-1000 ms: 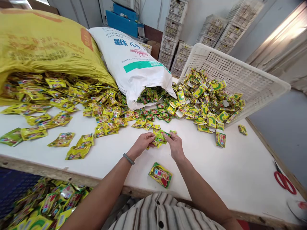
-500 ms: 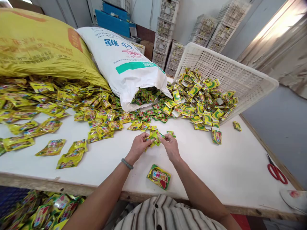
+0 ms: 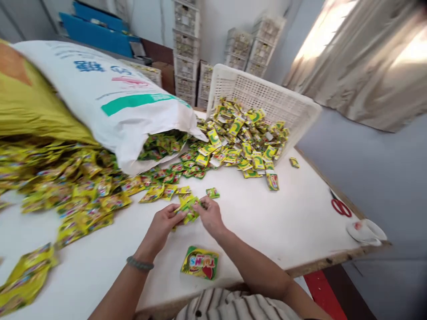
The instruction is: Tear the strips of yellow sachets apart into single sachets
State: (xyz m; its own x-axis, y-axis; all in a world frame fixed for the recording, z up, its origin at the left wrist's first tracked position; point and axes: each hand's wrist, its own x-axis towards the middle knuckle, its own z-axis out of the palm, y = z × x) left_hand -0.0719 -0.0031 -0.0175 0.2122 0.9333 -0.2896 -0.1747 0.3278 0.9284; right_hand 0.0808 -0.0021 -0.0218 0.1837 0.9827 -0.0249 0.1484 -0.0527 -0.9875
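Both hands grip a small green-and-yellow candy sachet (image 3: 191, 214) over the white table. My left hand (image 3: 164, 224) pinches its left side between thumb and fingers, and my right hand (image 3: 210, 216) pinches the right side. Whether more than one sachet is in the fingers, I cannot tell. Just beyond my right hand lies a small green sachet (image 3: 212, 193). Yellow sachets (image 3: 152, 193) are spread past my left hand. Closer to my body, a flat colourful pack marked TWINS (image 3: 200, 263) rests on the table (image 3: 253, 226).
A white sack (image 3: 140, 106) spills green sachets, beside a yellow sack (image 3: 30, 106) with heaped yellow sachets. Small yellow boxes (image 3: 247, 138) pour from a tipped white crate (image 3: 267, 91). Red-handled scissors (image 3: 340, 207) and a white cup (image 3: 367, 231) lie near the right edge.
My view has turned to the right, so the table's things sit farther left in the picture. Both hands still pinch the sachet, with only slight finger movement.
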